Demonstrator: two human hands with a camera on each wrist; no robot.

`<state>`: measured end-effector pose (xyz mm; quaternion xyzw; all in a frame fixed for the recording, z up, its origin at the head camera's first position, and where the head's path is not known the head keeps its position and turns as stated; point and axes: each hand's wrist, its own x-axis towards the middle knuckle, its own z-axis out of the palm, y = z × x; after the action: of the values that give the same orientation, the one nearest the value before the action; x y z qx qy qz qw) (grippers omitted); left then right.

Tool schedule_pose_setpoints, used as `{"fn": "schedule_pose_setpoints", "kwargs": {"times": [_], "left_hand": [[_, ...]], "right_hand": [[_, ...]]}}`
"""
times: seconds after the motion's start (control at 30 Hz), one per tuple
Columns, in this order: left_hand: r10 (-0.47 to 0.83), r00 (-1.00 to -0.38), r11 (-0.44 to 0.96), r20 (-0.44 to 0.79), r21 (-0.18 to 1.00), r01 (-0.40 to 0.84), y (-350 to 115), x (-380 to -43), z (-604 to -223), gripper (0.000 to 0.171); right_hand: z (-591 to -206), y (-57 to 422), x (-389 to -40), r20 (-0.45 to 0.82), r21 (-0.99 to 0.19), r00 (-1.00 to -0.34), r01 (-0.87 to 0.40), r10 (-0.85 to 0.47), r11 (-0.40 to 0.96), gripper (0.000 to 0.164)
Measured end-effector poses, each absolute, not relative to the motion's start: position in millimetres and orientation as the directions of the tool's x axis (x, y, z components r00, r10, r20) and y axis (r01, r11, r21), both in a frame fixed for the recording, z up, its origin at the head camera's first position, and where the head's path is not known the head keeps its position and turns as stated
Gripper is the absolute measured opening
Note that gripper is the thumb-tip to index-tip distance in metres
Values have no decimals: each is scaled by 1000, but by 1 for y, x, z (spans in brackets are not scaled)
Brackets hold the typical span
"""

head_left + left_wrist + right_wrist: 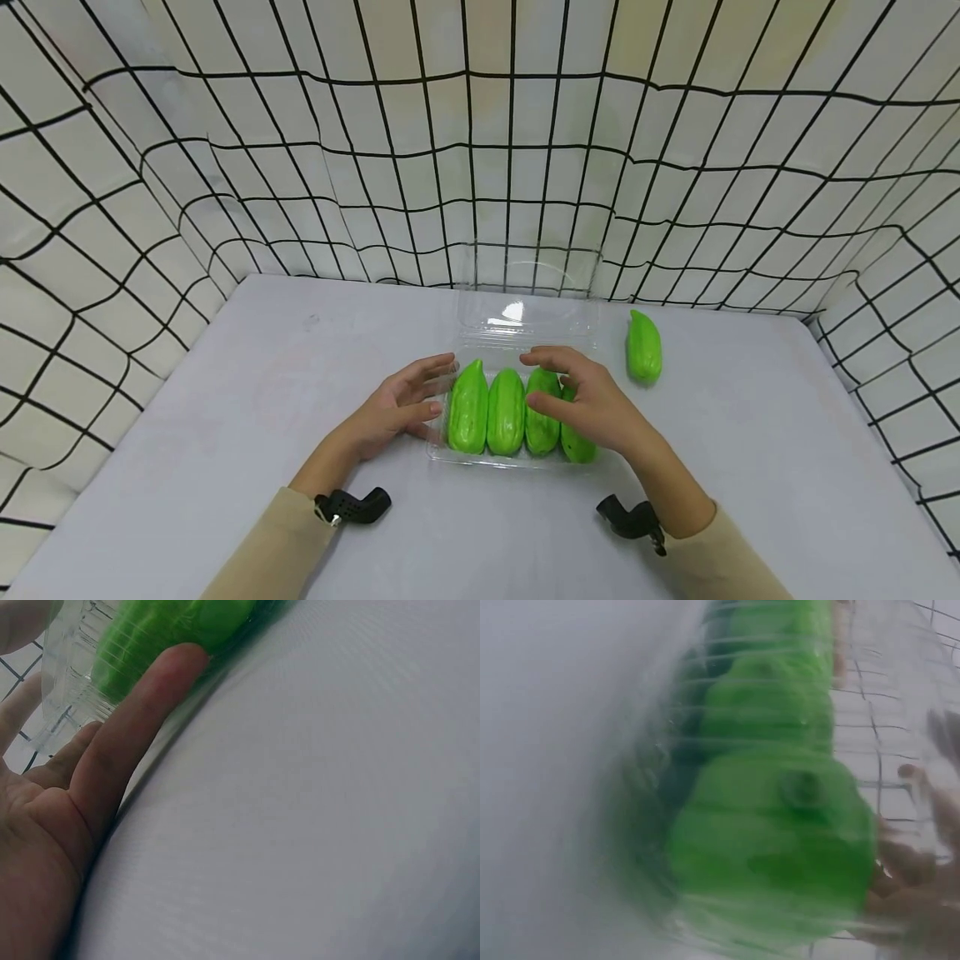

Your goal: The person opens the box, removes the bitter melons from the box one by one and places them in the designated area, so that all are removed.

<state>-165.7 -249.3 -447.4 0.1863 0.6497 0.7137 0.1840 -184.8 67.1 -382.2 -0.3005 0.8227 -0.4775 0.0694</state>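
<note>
Your loose green vegetable (644,347) lies on the white table (757,450) just right of centre in the frame, above and to the right of your right hand (592,404), which is clearly the nearer one. Its long axis runs almost straight up and down the picture, pointed tip toward the top, so it nearly parallels the four green vegetables (506,412) side by side in the clear box (495,460) at lower centre. The lid (525,315) stands raised behind them. Your left hand (397,400) is at the box's left side, fingers spread, grasping nothing. Your right looks released too, fingers parted over the right end; the right wrist view is blurred, so you can't tell whether it touches the rightmost vegetable.
</note>
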Motion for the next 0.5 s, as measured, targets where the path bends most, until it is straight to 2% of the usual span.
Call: {"fn": "schedule_pose_setpoints", "kwargs": {"times": [0.5], "left_hand": [[511,-860,-101,17,994,-40,-249,-166,-447,71]], "right_hand": [[-392,49,-177,221,-759,-819,-485,-530,435,40]]}}
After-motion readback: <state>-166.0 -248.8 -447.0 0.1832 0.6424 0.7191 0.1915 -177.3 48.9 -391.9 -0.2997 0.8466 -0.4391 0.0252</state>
